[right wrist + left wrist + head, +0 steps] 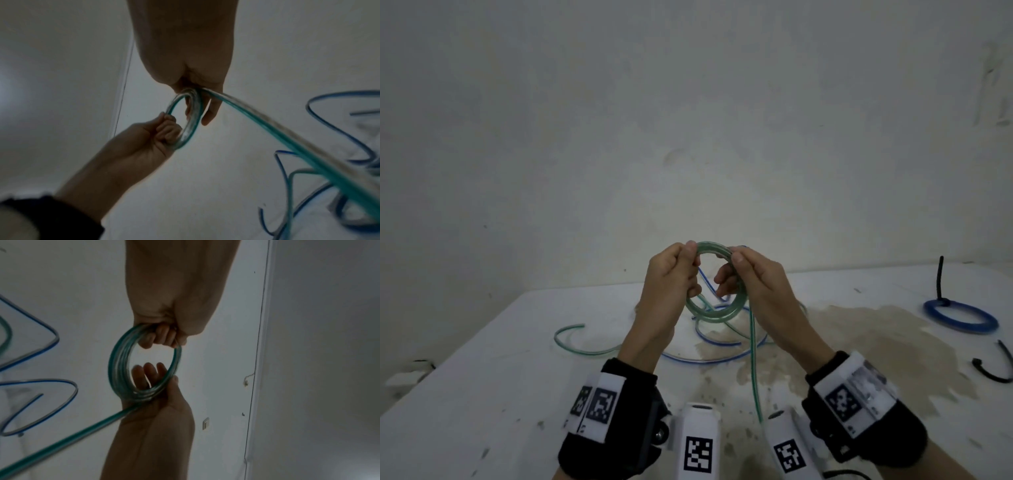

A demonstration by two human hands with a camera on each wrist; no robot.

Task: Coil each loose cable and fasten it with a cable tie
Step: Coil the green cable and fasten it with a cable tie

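Observation:
A clear green cable is wound into a small coil [709,313] that I hold above the white table [500,370]. My left hand [681,270] grips the coil's left side with curled fingers [162,337]. My right hand [736,274] pinches the right side, thumb on top and fingers through the ring [150,374]. The uncoiled green tail [753,359] drops from the right hand toward me, and its far end [571,339] curves across the table at left. In the right wrist view the coil [192,128] sits between both hands and the tail [287,142] runs off to the lower right.
A loose blue cable [722,344] sprawls on the table under my hands. At the right lies a blue coil [960,317] bound by a black tie with its tail sticking up. A loose black cable tie [993,368] lies at the right edge. A brown stain [859,329] marks the table.

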